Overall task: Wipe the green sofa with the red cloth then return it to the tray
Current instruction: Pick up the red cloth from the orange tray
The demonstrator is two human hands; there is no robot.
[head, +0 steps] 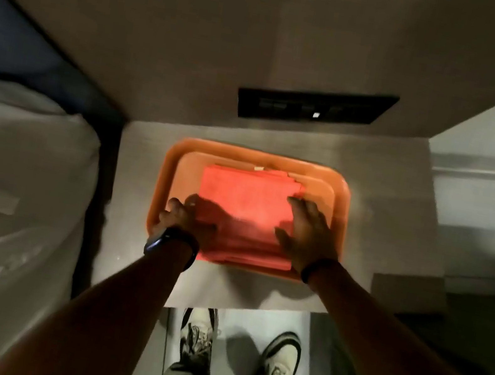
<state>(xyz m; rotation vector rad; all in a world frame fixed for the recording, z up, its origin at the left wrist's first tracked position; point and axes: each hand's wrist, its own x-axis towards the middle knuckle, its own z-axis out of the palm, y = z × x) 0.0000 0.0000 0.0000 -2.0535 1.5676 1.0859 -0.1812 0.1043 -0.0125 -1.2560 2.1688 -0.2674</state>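
Note:
A folded red cloth [244, 200] lies flat in an orange tray [175, 155] on a small pale bedside table [388, 185]. My left hand [186, 218] rests on the cloth's near left corner, by the tray's left rim, with the fingers curled; whether it grips the cloth is unclear. My right hand [308, 231] lies flat on the cloth's right side, fingers spread. The green sofa is not in view.
A bed with white sheets [9, 178] fills the left side. A black switch panel [317, 105] sits on the wall behind the table. My two shoes [243, 352] stand on the light floor below the table's front edge.

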